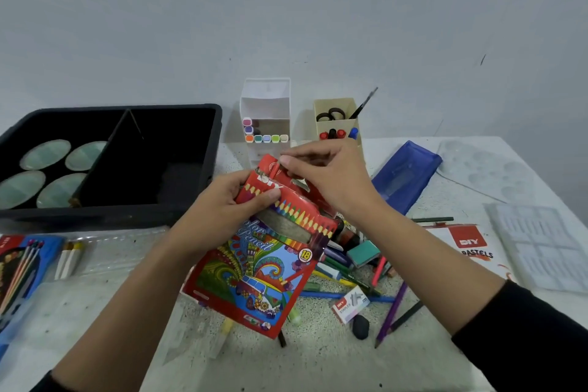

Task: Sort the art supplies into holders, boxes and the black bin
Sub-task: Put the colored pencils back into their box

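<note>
A red colour pencil box (261,267) with a bright van picture is held tilted above the table centre. My left hand (222,210) grips its upper left part, thumb across the front. My right hand (327,175) pinches the red top flap (270,165) of the box. Under and right of the box lies a heap of loose pencils and markers (343,267). The black bin (111,162) stands at the back left and holds round palettes (44,153). A white marker holder (265,111) and a beige holder (337,114) with scissors and pens stand at the back.
A blue pencil case (404,178) lies right of my hands. A pastels box (464,245), clear plastic trays (537,245), a staples box (350,304) and a black eraser (360,326) sit to the right. Another pencil box (22,267) and brushes (70,258) lie left.
</note>
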The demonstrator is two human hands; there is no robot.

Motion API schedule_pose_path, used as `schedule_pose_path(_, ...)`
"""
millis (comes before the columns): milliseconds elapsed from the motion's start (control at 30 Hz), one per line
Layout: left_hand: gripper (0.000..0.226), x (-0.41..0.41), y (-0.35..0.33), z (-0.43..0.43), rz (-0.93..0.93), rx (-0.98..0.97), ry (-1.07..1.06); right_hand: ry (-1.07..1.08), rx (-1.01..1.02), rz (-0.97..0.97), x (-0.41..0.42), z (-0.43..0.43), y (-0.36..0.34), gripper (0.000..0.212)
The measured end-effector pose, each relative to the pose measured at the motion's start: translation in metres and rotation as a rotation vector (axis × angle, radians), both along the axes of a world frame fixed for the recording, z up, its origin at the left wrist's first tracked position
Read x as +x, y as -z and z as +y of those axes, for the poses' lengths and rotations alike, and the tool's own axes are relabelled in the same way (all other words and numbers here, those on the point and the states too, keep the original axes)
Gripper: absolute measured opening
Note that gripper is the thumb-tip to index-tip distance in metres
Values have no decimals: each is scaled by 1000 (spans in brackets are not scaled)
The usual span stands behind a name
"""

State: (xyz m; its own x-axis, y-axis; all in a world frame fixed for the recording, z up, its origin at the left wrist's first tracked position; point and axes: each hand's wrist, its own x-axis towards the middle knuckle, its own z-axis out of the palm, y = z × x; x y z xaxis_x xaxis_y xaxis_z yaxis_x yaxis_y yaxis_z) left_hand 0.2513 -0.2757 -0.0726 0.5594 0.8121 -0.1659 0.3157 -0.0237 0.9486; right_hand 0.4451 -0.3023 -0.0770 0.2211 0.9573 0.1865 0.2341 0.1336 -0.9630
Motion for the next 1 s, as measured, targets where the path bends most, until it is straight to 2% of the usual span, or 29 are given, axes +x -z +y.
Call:
schedule_pose_path(100, 18, 10, -2, -5, -26, 9, 13, -60, -55, -80, 6, -8, -1, 12)
schedule_pose_path(200, 18, 22, -2, -10, -12, 8, 36, -150, -76, -260, 21, -24, 1, 18)
schedule_pose_path(300, 18, 35, -2, -15, -19, -10, 34, -46, 36, -386, 52, -48, 10, 19)
schedule_pose_path(367, 17, 43, 0, -19, -17, -21, 15, -28, 78, -486, 77, -66, 22, 7)
schedule_pose_path(500, 17, 58, 7, -26, 36, -30, 8, -270, -21, -757, 114, -95, 52, 8)
schedule_pose_path(567, 17, 64, 9, -28, 53, -37, -13, -369, -40, -824, 125, -103, 65, 4)
schedule_pose_path(733, 19, 72, 8, -29, 30, -50, -95, -526, 19, -1120, 134, -103, 95, 26)
schedule_pose_path(867, 19, 81, 10, -35, 25, -29, -136, -547, 142, -1147, 136, -100, 105, 17)
schedule_pose_path(1000, 18, 86, 12, -40, 58, 19, -159, -542, 202, -1003, 146, -95, 100, 18)
